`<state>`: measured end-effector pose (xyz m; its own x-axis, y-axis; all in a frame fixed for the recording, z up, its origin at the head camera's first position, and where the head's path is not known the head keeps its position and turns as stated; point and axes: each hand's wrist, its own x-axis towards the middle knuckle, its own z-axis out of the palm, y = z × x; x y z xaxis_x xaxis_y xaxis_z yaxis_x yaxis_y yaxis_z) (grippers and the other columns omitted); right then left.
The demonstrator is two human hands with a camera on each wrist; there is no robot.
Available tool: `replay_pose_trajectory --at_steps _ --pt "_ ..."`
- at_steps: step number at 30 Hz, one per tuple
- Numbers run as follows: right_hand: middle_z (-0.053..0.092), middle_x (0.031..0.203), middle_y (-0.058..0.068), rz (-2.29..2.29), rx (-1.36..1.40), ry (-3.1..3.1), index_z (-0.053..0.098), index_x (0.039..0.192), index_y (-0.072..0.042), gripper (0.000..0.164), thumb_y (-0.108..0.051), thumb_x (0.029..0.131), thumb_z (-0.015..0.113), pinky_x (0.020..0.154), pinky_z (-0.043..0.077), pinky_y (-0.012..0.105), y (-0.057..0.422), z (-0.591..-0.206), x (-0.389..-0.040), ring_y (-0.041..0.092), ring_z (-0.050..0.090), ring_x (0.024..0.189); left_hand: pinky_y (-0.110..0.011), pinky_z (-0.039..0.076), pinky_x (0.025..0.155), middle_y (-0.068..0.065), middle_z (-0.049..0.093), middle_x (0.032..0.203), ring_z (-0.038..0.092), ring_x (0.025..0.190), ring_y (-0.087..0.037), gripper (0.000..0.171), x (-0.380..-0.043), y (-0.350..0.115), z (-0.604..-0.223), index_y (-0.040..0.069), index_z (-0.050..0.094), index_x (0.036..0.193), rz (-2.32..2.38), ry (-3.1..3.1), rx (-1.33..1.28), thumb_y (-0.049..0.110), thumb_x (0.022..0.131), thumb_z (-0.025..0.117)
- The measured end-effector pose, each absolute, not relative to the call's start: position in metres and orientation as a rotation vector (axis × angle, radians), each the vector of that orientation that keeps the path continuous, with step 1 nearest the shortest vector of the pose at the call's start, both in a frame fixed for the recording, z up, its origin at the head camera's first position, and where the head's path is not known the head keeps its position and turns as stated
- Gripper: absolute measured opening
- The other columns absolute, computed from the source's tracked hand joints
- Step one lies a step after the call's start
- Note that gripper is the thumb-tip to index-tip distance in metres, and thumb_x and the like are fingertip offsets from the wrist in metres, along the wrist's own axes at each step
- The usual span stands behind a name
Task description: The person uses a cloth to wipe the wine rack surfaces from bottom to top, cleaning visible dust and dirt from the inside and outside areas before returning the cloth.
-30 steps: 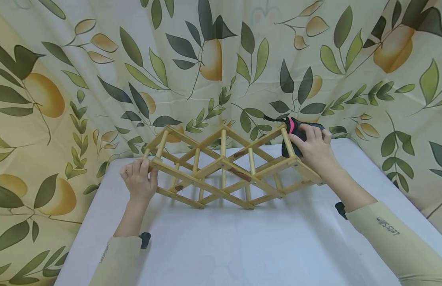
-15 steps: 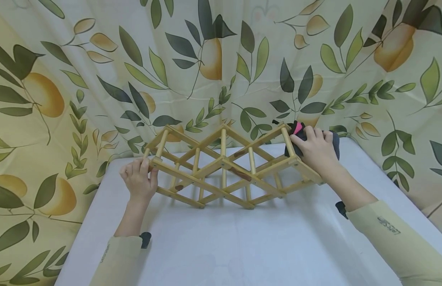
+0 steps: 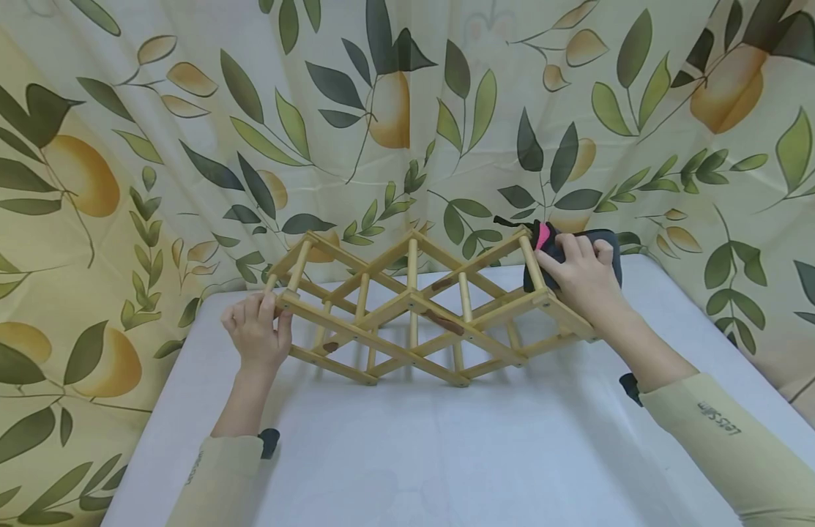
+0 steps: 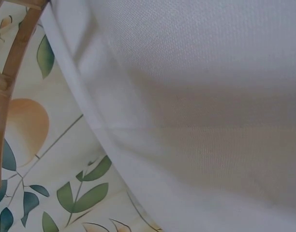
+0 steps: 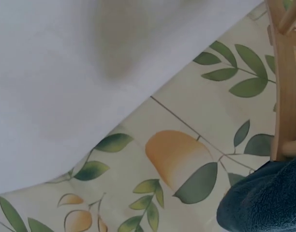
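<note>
A wooden folding lattice rack (image 3: 414, 298) stands stretched out on the white-covered table, its crossed slats joined by round dowels. My left hand (image 3: 258, 329) grips its left end, fingers curled over the end dowel. Against the rack's right end, my right hand (image 3: 585, 285) holds a dark navy, plush-looking cloth item (image 3: 610, 245) with a pink band and a black cord. Its exact kind cannot be told. In the right wrist view, the dark cloth (image 5: 264, 200) lies beside the lower end of a wooden slat (image 5: 286, 87). Part of it is hidden behind my right hand.
The table's white cover (image 3: 407, 446) reaches toward me in front of the rack. Behind and at both sides hangs a curtain (image 3: 407, 176) printed with leaves and fruit. A rack slat (image 4: 16, 53) crosses the left wrist view's upper left corner.
The dark cloth item shifts and tilts by my right hand, first out to the right, then slightly up and back left. The rack and my left hand hold still.
</note>
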<state>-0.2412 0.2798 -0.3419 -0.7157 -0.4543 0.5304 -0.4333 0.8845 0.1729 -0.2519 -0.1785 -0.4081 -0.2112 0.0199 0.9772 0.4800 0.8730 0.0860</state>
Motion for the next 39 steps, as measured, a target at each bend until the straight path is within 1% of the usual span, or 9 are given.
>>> replay_pose_trajectory --at_steps 4,9,14,18,21,28,32,36,39 --pt "0.040 0.107 0.025 -0.095 0.577 -2.564 0.050 0.112 -0.014 0.043 -0.005 0.074 0.069 0.079 0.019 0.054 0.2798 -0.3416 -0.2405 0.040 0.036 0.093 -0.046 0.020 0.073 -0.012 0.047 0.080 0.035 0.073 -0.031 0.045 -0.2519 -0.1782 -0.4086 0.006 0.047 0.088 -0.440 -1.742 -0.381 0.048 0.095 0.032" --pt "0.038 0.102 0.024 -0.097 0.470 -2.675 0.050 0.109 -0.014 0.038 -0.009 0.075 0.067 0.083 0.020 0.057 0.2801 -0.3407 -0.2380 0.040 0.037 0.093 -0.046 0.020 0.073 -0.012 0.046 0.079 0.035 0.073 -0.031 0.045 -0.2515 -0.1777 -0.4085 0.005 0.046 0.087 -0.442 -1.746 -0.387 0.047 0.095 0.033" --pt "0.039 0.104 0.024 -0.068 0.518 -2.604 0.049 0.107 -0.015 0.037 -0.007 0.076 0.067 0.081 0.019 0.055 0.2806 -0.3422 -0.2387 0.039 0.037 0.092 -0.046 0.020 0.073 -0.012 0.046 0.079 0.035 0.073 -0.031 0.045 -0.2512 -0.1779 -0.4088 0.006 0.046 0.086 -0.435 -1.754 -0.384 0.048 0.095 0.032" --pt "0.040 0.106 0.025 -0.035 0.621 -2.473 0.049 0.106 -0.013 0.039 -0.003 0.074 0.067 0.077 0.017 0.052 0.2806 -0.3432 -0.2397 0.039 0.036 0.092 -0.046 0.020 0.073 -0.012 0.046 0.079 0.035 0.073 -0.031 0.045 -0.2512 -0.1781 -0.4086 0.006 0.046 0.086 -0.434 -1.749 -0.381 0.048 0.095 0.032" --pt "0.041 0.107 0.025 -0.026 0.654 -2.435 0.049 0.106 -0.013 0.040 -0.003 0.073 0.068 0.076 0.016 0.052 0.2802 -0.3433 -0.2405 0.040 0.036 0.093 -0.046 0.020 0.073 -0.012 0.046 0.079 0.036 0.073 -0.031 0.045 -0.2511 -0.1783 -0.4080 0.006 0.046 0.087 -0.430 -1.745 -0.379 0.048 0.095 0.032" --pt "0.039 0.104 0.022 -0.055 0.536 -2.585 0.049 0.107 -0.016 0.039 -0.008 0.073 0.069 0.080 0.017 0.054 0.2796 -0.3418 -0.2406 0.037 0.036 0.091 -0.046 0.020 0.073 -0.012 0.046 0.079 0.036 0.072 -0.031 0.044 -0.2500 -0.1790 -0.4076 0.006 0.046 0.088 -0.430 -1.754 -0.383 0.047 0.096 0.033" --pt "0.038 0.105 0.022 -0.061 0.500 -2.621 0.049 0.108 -0.016 0.043 -0.008 0.072 0.070 0.081 0.017 0.055 0.2797 -0.3409 -0.2406 0.038 0.035 0.092 -0.046 0.020 0.072 -0.012 0.046 0.079 0.035 0.072 -0.031 0.044 -0.2499 -0.1792 -0.4075 0.005 0.046 0.088 -0.431 -1.757 -0.384 0.047 0.096 0.032" --pt "0.038 0.106 0.023 -0.011 0.471 -2.588 0.050 0.109 -0.014 0.050 -0.006 0.067 0.074 0.082 0.017 0.056 0.2808 -0.3417 -0.2400 0.039 0.035 0.094 -0.046 0.020 0.072 -0.012 0.046 0.080 0.035 0.073 -0.031 0.044 -0.2499 -0.1793 -0.4073 0.005 0.046 0.088 -0.436 -1.762 -0.387 0.047 0.096 0.033" --pt "0.039 0.107 0.025 0.055 0.452 -2.506 0.050 0.110 -0.012 0.054 0.000 0.064 0.075 0.081 0.017 0.057 0.2828 -0.3436 -0.2395 0.041 0.035 0.095 -0.046 0.020 0.072 -0.013 0.046 0.081 0.035 0.073 -0.031 0.044 -0.2496 -0.1794 -0.4072 0.005 0.046 0.088 -0.437 -1.770 -0.390 0.047 0.096 0.033"
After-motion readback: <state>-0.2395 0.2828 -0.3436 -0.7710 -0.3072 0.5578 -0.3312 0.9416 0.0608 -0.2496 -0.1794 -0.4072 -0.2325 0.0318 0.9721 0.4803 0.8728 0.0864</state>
